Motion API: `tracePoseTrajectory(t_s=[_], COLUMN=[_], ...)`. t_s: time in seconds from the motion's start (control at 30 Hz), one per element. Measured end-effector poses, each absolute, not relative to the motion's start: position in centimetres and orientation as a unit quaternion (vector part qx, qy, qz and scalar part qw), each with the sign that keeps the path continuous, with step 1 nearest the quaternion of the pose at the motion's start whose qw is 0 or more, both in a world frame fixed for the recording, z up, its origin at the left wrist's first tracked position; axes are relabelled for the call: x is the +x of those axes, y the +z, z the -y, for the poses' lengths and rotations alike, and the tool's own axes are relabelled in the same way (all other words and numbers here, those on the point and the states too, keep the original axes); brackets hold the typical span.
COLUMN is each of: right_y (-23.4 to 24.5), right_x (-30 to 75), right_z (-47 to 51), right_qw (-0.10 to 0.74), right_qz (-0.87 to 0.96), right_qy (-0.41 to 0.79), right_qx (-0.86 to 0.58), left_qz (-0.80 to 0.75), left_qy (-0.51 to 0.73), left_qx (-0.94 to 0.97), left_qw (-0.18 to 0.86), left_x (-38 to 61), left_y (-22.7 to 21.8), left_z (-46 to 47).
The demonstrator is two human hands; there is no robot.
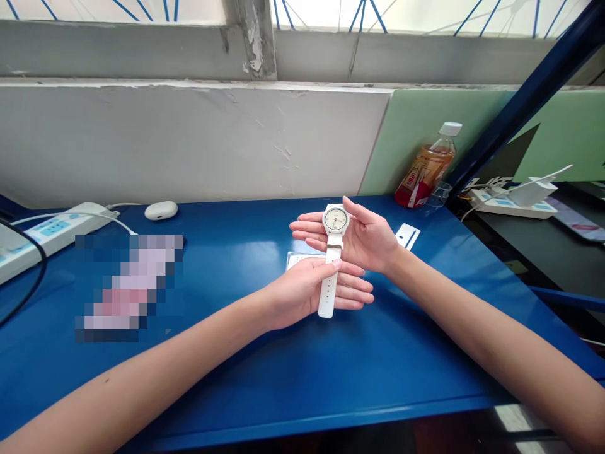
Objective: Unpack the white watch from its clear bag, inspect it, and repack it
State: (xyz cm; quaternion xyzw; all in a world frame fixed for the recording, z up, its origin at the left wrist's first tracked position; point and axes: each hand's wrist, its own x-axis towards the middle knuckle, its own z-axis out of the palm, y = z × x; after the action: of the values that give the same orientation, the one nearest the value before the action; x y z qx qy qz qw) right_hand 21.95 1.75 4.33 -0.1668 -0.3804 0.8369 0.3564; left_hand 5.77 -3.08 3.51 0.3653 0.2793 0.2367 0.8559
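A white wristwatch [336, 219] with a round pale dial lies face up across both of my hands, above the blue desk. My left hand [309, 287] is palm up, its thumb pressing the long white strap against the palm and its fingers stretched to the right. Farther up, my right hand [371, 236] cradles the watch head on its extended fingers, the thumb raised beside the case. The strap's free end hangs past my left palm. Partly hidden behind my left hand lies a flat whitish item [293, 258]; its kind cannot be made out.
On the blue desk [227, 372] are a white power strip [70, 226], a white earbud case [161, 210], a blurred-out phone-shaped item [137, 277] with a cable, and a white card [408, 236]. A drink bottle [425, 170] leans at the back right beside a blue metal post [524, 101].
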Motion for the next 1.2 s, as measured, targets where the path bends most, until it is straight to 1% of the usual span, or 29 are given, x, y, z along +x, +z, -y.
tracePoseTrajectory(t_s=[0.2,0.33,0.6,0.7,0.83,1.07,1.2], right_y=[3.98,3.93,3.99,3.88,3.91,4.17,4.15], right_x=[21.71,21.74,21.92,21.79,21.72,22.04,22.16], right_z=[-1.87,-1.93,-2.02,-2.00,-1.89,-1.81,-1.77], right_qw=[0.373,0.385,0.363,0.368,0.380,0.374,0.357], right_qz=[0.371,0.375,0.378,0.388,0.403,0.405,0.395], right_qy=[0.828,0.823,0.827,0.819,0.808,0.816,0.831], right_qx=[-0.194,-0.185,-0.202,-0.209,-0.200,-0.174,-0.159], left_qz=[-0.289,-0.293,-0.310,-0.314,-0.313,-0.312,-0.297], left_qy=[0.255,0.265,0.244,0.241,0.242,0.236,0.228], left_qx=[0.361,0.380,0.367,0.359,0.360,0.373,0.373], left_qw=[0.849,0.836,0.842,0.845,0.845,0.842,0.849], left_x=[5.86,5.53,5.59,5.69,5.72,5.53,5.43], left_y=[4.15,4.15,3.76,3.67,3.62,3.42,3.48], left_z=[3.01,2.45,2.60,2.78,2.81,2.60,2.58])
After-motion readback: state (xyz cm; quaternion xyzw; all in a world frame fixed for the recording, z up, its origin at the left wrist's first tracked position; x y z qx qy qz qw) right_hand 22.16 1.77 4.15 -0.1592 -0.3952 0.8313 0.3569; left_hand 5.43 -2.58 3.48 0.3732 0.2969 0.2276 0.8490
